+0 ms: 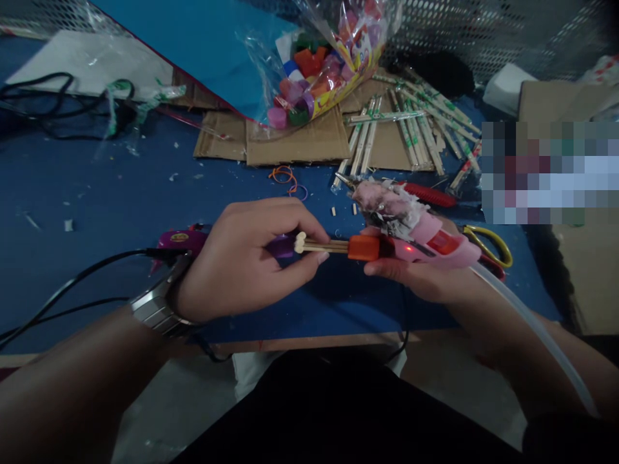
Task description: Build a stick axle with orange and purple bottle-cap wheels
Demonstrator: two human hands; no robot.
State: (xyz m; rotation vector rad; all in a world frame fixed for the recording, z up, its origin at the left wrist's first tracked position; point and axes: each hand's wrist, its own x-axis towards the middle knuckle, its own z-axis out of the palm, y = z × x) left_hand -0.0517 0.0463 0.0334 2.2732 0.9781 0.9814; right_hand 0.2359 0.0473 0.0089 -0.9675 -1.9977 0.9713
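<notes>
Between the thumb and fingers of my left hand (pixel 251 258) is a small bundle of thin wooden sticks (pixel 326 245), lying level with its pale ends to the left. An orange plastic piece (pixel 363 247) meets the bundle's right end, at the thumb and fingertips of my right hand (pixel 420 277). That hand is also closed around a pink hot glue gun (pixel 430 238), whose nozzle points up and left, crusted with dried glue. A clear glue stick (pixel 536 335) runs out of its back. Partly hidden behind my left hand is a purple piece (pixel 281 246).
A purple tool with a black cable (pixel 181 241) lies left of my wrist. Wrapped chopsticks (pixel 420 129) and a bag of colourful plastic pieces (pixel 329 71) rest on cardboard (pixel 294 138) at the back. Yellow-handled scissors (pixel 498 245) lie at right, near a red-handled tool (pixel 430 193).
</notes>
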